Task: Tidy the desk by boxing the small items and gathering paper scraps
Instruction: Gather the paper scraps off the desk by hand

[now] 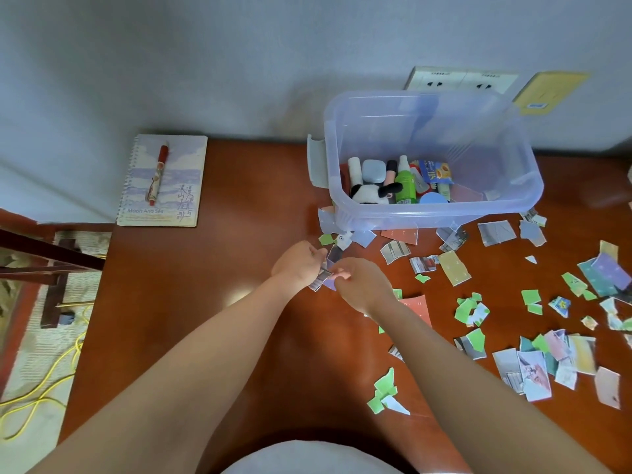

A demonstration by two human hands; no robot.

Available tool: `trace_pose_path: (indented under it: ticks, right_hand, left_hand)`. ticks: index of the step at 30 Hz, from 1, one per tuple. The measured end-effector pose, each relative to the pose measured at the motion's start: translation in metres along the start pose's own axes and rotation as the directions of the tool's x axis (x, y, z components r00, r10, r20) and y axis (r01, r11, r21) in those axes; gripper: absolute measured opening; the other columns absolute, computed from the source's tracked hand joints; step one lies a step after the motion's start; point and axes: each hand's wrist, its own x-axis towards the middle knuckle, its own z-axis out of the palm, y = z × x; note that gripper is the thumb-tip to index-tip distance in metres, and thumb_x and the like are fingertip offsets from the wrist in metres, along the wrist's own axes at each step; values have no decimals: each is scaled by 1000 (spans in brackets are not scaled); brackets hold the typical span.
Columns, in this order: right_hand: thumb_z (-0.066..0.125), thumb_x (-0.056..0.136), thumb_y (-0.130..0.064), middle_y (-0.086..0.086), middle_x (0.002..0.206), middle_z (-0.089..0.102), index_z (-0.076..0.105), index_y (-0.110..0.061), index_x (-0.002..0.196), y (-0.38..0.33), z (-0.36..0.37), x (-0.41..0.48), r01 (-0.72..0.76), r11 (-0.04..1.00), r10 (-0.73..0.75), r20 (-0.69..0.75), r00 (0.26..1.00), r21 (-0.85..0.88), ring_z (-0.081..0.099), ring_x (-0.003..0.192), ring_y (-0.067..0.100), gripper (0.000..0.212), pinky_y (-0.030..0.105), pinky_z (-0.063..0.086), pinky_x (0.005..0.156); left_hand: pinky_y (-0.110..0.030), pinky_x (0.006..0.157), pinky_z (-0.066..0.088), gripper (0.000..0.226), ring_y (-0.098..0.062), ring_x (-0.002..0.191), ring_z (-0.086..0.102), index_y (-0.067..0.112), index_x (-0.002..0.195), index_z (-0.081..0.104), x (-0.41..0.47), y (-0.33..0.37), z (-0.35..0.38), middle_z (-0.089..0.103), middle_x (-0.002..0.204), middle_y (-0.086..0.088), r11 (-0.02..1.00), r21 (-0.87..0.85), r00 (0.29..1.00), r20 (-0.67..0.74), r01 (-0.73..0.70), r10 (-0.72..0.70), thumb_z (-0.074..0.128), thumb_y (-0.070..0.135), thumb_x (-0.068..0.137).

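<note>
We see both grips meeting above the middle of the counter (222,268), just in front of the clear plastic box (513,186). The left grip (299,265) is curled around a small bundle of paper scraps (322,278). The right grip (362,285) pinches the same bundle from the other side, its fingertips closed on the paper.

The box stands at the far edge against the wall with its lid off. The small items (372,171) lie in its left end, among them a green bottle (406,186) and a black-and-white plush toy (369,195).

Many loose scraps (533,367) are strewn over the right half of the counter, a few tucked against the front of the box. At the far left corner we find a spiral notebook (164,186) with a red pen (158,174) lying on its cover
</note>
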Motion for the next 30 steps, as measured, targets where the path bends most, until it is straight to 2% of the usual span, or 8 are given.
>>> trace_pose_path:
  ticks: [2, 5, 8, 12, 17, 22, 26, 30]
  right_hand:
    - [49, 89, -17, -6, 108, 69, 70, -27, 105, 0, 0, 2, -26, 998, 29, -51, 998, 58, 62, 98, 15, 28, 29, 53, 81]
    - [48, 83, -15, -7, 104, 68, 67, -26, 103, -1, -2, 5, -71, 991, 89, -155, 984, 117, 61, 91, 13, 30, 30, 54, 76]
    - [60, 79, -19, -4, 113, 62, 62, -25, 117, 0, -1, 8, -82, 989, 100, -143, 985, 125, 60, 98, 15, 39, 31, 53, 76]
    - [70, 78, -34, 1, 126, 46, 48, -22, 129, 1, 7, 10, -111, 992, 107, -81, 991, -55, 52, 112, 22, 57, 35, 51, 78]
    - [59, 90, -43, 4, 128, 40, 35, -32, 139, -6, 9, 12, -20, 970, -2, -89, 996, -243, 49, 116, 25, 56, 36, 49, 76]
    - [54, 91, -51, 7, 118, 39, 38, -31, 132, -11, 6, 20, 31, 952, -41, -26, 999, -305, 56, 99, 29, 48, 37, 51, 73]
    - [64, 86, -44, 8, 120, 37, 46, -22, 114, -14, -4, 26, 13, 934, 1, 40, 999, -357, 56, 86, 27, 40, 34, 50, 70]
    - [70, 80, -46, 6, 121, 37, 52, -18, 105, -14, -5, 25, -5, 935, 15, 24, 1000, -355, 54, 81, 24, 41, 35, 52, 73]
  left_hand:
    - [-32, 61, 44, 47, -20, 45, 51, 18, 56, 49, -5, -3, 2, 51, 45, 4, 1000, -13, 1000, -24, 10, -10, 40, 38, 97]
    - [-38, 71, 52, 50, -24, 47, 53, 15, 57, 44, -8, -11, 7, 55, 48, 1, 997, -78, 999, -37, 28, -31, 31, 43, 96]
    - [-44, 75, 55, 54, -26, 48, 52, 13, 58, 43, -9, -18, 9, 54, 49, -3, 988, -149, 997, -68, 34, -44, 24, 50, 93]
    - [-43, 76, 52, 50, -30, 58, 52, 16, 58, 41, -16, -16, 5, 52, 59, -8, 970, -236, 991, -106, 55, -82, 27, 43, 96]
    - [-34, 69, 38, 51, -28, 72, 48, 14, 60, 40, -16, -20, 2, 52, 71, -8, 972, -219, 984, -132, 87, -118, 27, 39, 102]
    - [-35, 71, 42, 51, -31, 74, 54, 17, 59, 42, -14, -22, 2, 61, 78, -14, 978, -194, 986, -134, 76, -103, 27, 41, 101]
    - [-33, 68, 40, 51, -28, 70, 51, 16, 59, 43, -13, -20, 3, 57, 72, -9, 983, -176, 989, -129, 54, -77, 30, 41, 101]
    - [-33, 65, 38, 50, -28, 68, 49, 15, 59, 42, -13, -22, 4, 56, 69, -7, 986, -164, 987, -144, 41, -65, 32, 42, 100]
